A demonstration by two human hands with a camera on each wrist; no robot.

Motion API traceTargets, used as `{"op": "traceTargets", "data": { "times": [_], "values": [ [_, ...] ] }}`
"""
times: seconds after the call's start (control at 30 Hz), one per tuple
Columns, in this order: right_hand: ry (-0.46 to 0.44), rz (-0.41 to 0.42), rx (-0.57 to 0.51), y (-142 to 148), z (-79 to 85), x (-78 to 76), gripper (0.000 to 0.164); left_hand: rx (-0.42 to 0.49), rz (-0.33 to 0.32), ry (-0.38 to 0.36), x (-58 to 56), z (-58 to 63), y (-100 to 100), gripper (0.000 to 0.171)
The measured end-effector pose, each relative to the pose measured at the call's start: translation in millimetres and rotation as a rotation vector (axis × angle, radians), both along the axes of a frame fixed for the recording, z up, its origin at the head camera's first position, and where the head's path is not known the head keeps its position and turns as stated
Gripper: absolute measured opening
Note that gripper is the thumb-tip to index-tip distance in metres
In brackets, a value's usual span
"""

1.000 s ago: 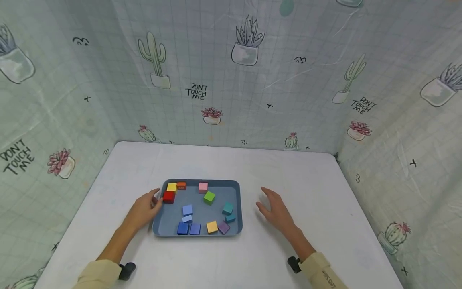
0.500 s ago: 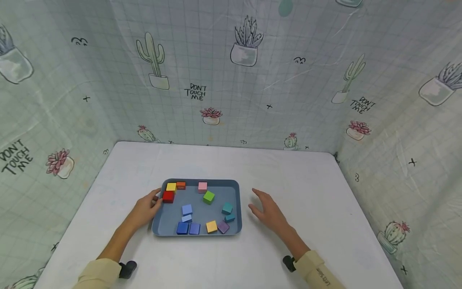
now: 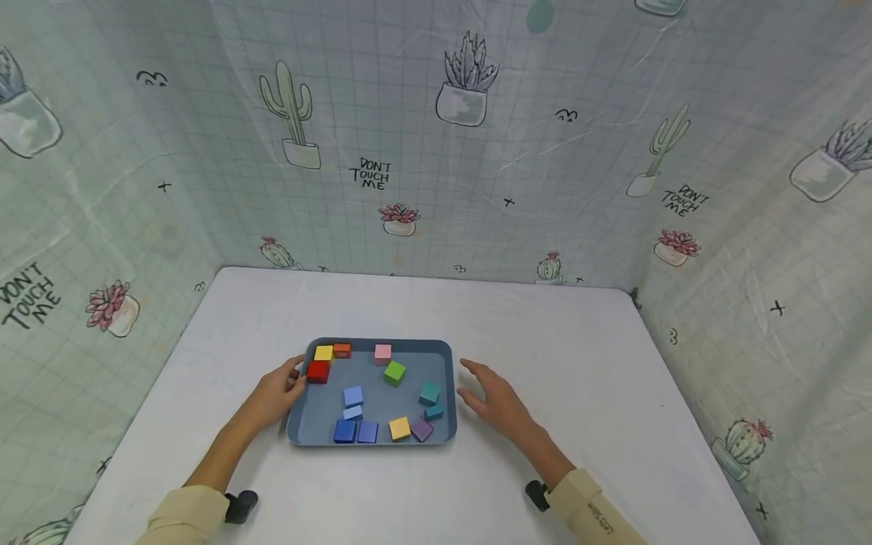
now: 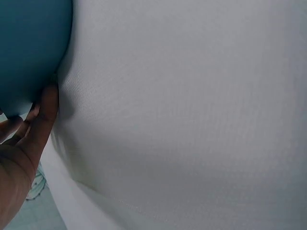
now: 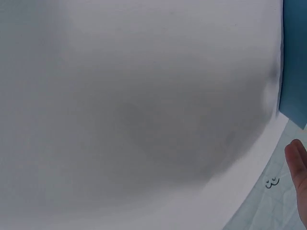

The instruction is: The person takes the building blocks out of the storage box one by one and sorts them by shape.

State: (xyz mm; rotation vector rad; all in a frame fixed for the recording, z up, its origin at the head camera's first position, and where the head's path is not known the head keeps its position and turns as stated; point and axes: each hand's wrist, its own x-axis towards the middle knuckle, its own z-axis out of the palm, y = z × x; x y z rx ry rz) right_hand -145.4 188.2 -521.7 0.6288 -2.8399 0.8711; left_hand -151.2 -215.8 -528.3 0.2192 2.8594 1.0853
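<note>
A shallow blue-grey tray (image 3: 422,356) lies on the white table with several small coloured blocks in it. At its left rim my left hand (image 3: 274,392) grips the edge; the thumb is beside the red block (image 3: 317,372). The left wrist view shows fingers (image 4: 47,108) curled against the tray's outer wall (image 4: 33,43). Just off the right rim, my right hand (image 3: 497,401) is held with fingers extended and thumb apart, holding nothing. In the right wrist view its fingers (image 5: 296,155) are a short way from the tray (image 5: 295,67).
Yellow (image 3: 323,353), orange (image 3: 342,350), pink (image 3: 383,354) and green (image 3: 394,373) blocks sit toward the tray's back. Blue (image 3: 345,431), teal (image 3: 429,393), purple (image 3: 421,429) and amber (image 3: 400,428) ones are nearer the front. A cactus-print cloth (image 3: 409,98) surrounds the table (image 3: 579,341).
My right hand has moved left, from well off the tray to close beside its right rim. The left hand stays at the left rim; the tray and blocks have not moved.
</note>
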Motion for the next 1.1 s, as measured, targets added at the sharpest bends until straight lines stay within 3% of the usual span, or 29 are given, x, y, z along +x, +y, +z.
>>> {"op": "traceTargets", "data": {
  "times": [0.23, 0.8, 1.1],
  "values": [
    [0.012, 0.027, 0.008, -6, -4.6, 0.5, 0.054, 0.010, -0.004, -0.032, 0.0, -0.8, 0, 0.051],
    [0.036, 0.066, 0.031, -10, -8.2, -0.7, 0.055, 0.012, 0.006, -0.020, -1.3, -8.6, 1, 0.052],
    [0.033, 0.055, 0.106, -22, -6.2, -7.7, 0.056, 0.029, 0.005, -0.024, -4.1, -13.8, -1, 0.053]
  ]
}}
